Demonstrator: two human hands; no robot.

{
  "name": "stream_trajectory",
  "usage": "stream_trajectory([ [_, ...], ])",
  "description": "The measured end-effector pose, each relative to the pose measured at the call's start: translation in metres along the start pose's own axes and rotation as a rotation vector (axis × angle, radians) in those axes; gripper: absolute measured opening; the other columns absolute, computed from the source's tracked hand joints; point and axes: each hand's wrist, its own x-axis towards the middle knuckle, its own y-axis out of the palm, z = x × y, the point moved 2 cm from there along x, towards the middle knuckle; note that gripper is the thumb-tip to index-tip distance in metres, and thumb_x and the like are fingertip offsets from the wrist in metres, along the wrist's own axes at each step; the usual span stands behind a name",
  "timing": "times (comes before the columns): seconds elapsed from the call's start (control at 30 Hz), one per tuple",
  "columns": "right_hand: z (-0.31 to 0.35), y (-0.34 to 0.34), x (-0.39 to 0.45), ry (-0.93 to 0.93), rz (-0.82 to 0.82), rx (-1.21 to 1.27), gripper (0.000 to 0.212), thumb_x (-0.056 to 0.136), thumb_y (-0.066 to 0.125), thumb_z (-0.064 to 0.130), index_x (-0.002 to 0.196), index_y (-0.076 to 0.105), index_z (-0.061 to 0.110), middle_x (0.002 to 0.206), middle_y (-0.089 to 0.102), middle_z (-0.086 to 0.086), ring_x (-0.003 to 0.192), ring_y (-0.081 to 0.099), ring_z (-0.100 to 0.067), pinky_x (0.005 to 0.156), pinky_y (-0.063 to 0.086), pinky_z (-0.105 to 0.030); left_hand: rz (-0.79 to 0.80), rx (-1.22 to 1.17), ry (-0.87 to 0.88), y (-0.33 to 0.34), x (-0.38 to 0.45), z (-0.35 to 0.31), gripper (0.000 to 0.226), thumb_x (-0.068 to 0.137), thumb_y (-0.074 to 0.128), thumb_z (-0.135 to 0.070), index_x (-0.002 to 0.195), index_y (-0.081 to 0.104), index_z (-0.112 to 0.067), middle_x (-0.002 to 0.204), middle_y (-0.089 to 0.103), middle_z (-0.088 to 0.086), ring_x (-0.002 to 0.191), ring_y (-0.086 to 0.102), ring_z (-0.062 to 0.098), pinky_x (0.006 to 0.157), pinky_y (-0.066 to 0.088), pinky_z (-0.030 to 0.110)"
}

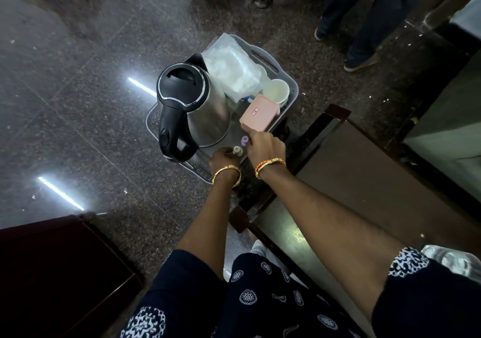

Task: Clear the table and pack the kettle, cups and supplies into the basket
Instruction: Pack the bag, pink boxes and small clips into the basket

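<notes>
while i lean over the grey basket (282, 71) on the speckled stone floor (78, 64), both my hands are down at its near end. my left hand (221, 159) curls its fingers round a small pale bottle (237, 151) that stands upright just beside the kettle's base. my right hand (263, 146) is close beside it, knuckles up, fingers bent down towards a little purple bottle (245, 140) and up against the near edge of the pink box (259, 112); whether those fingers pinch the purple bottle or only touch it i cannot tell, since my own hand hides the tips.

the kettle (194, 108) stands upright in the left half of the basket, steel body, black lid and black handle turned towards me. behind it a crumpled clear plastic bag (231, 69) fills the far part of the basket. the pink box, lid on and bearing a small red-edged label, lies tilted on the right side. just beyond it white cups (277, 91) sit stacked in the far right corner, mouths up.

a gold bangle (226, 175) rings my left wrist, and a gold and orange bracelet (269, 166) my right. to my right is the dark-framed table (364, 171), its corner near the basket. a dark wooden piece of furniture (57, 267) shows at lower left. at the top of the view are the legs and shoes of other people (359, 25) standing on the floor.
</notes>
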Motion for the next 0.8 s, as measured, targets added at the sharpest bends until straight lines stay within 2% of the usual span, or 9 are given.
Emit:
stream_trajectory([
  [0.07, -0.005, -0.001, -0.010, 0.009, -0.061, 0.075, 0.029, 0.091, 0.048, 0.022, 0.119, 0.055, 0.028, 0.100, 0.069, -0.016, 0.089, 0.064, -0.040, 0.070, 0.049, -0.040, 0.013, 0.003, 0.021, 0.001, 0.000, 0.001, 0.023, 0.077, 0.066, -0.011, 0.100, 0.072, -0.009, 0.104, 0.073, 0.018, 0.101, 0.066, 0.030, 0.091, 0.051, 0.029],
  [0.17, -0.015, -0.001, -0.029, 0.002, -0.142, 0.157, 0.021, 0.087, 0.050, 0.021, 0.105, 0.060, 0.016, 0.102, 0.068, -0.011, 0.090, 0.064, -0.036, 0.067, 0.050, -0.040, 0.048, -0.039, 0.027, 0.003, 0.000, 0.004, 0.025, 0.079, 0.062, -0.004, 0.102, 0.071, -0.007, 0.105, 0.072, 0.019, 0.103, 0.065, 0.033, 0.097, 0.051, 0.041],
  [0.3, -0.033, 0.000, -0.053, 0.040, -0.211, 0.261, 0.016, 0.085, 0.052, 0.018, 0.094, 0.063, 0.010, 0.095, 0.066, -0.011, 0.087, 0.063, -0.033, 0.065, 0.051, -0.039, 0.092, -0.130, 0.040, 0.002, -0.011, 0.002, 0.036, 0.083, 0.050, 0.008, 0.117, 0.060, 0.003, 0.116, 0.066, 0.026, 0.111, 0.061, 0.036, 0.103, 0.046, 0.043],
  [0.37, -0.044, -0.001, -0.069, 0.074, -0.246, 0.297, 0.015, 0.083, 0.054, 0.017, 0.093, 0.064, 0.011, 0.094, 0.067, -0.010, 0.086, 0.063, -0.033, 0.064, 0.050, -0.038, -0.012, -0.045, 0.086, -0.004, -0.026, -0.001, 0.038, 0.082, 0.047, 0.005, 0.118, 0.058, 0.003, 0.114, 0.065, 0.027, 0.110, 0.059, 0.038, 0.099, 0.047, 0.038],
  [0.43, -0.056, -0.004, -0.084, 0.117, -0.261, 0.337, 0.015, 0.083, 0.055, 0.018, 0.092, 0.065, 0.013, 0.092, 0.067, -0.010, 0.085, 0.063, -0.033, 0.063, 0.049, -0.037, -0.194, 0.110, 0.165, -0.012, -0.049, -0.003, 0.037, 0.082, 0.046, -0.003, 0.117, 0.056, 0.000, 0.113, 0.062, 0.028, 0.107, 0.057, 0.040, 0.091, 0.046, 0.042],
  [0.53, -0.078, -0.011, -0.112, 0.182, -0.304, 0.366, 0.013, 0.082, 0.057, 0.024, 0.081, 0.062, 0.012, 0.084, 0.065, -0.009, 0.077, 0.061, -0.033, 0.057, 0.045, -0.035, -0.328, 0.228, 0.390, -0.004, -0.093, -0.006, 0.028, 0.083, 0.047, -0.009, 0.108, 0.057, 0.001, 0.106, 0.059, 0.026, 0.100, 0.054, 0.040, 0.086, 0.044, 0.045],
  [0.67, -0.111, -0.019, -0.153, 0.280, -0.436, 0.401, 0.025, 0.083, 0.057, 0.022, 0.063, 0.048, 0.010, 0.069, 0.054, -0.006, 0.061, 0.053, -0.028, 0.051, 0.027, -0.026, -0.164, 0.260, 0.583, 0.034, -0.154, 0.006, 0.022, 0.092, 0.048, -0.021, 0.088, 0.058, -0.002, 0.084, 0.064, 0.022, 0.081, 0.059, 0.036, 0.072, 0.047, 0.044],
  [0.73, -0.131, -0.022, -0.174, 0.330, -0.489, 0.405, 0.024, 0.082, 0.058, 0.020, 0.062, 0.048, 0.011, 0.067, 0.054, -0.005, 0.061, 0.053, -0.025, 0.052, 0.027, -0.025, -0.037, 0.316, 0.670, 0.056, -0.184, 0.016, 0.029, 0.093, 0.048, -0.024, 0.078, 0.057, -0.002, 0.073, 0.064, 0.022, 0.068, 0.060, 0.036, 0.059, 0.043, 0.038],
  [0.8, -0.154, -0.025, -0.199, 0.386, -0.550, 0.417, 0.025, 0.080, 0.060, 0.019, 0.060, 0.047, 0.013, 0.064, 0.054, -0.004, 0.061, 0.052, -0.023, 0.052, 0.028, -0.024, 0.123, 0.412, 0.725, 0.081, -0.215, 0.026, 0.032, 0.094, 0.048, -0.025, 0.072, 0.054, -0.002, 0.068, 0.062, 0.020, 0.064, 0.060, 0.036, 0.053, 0.036, 0.033],
])
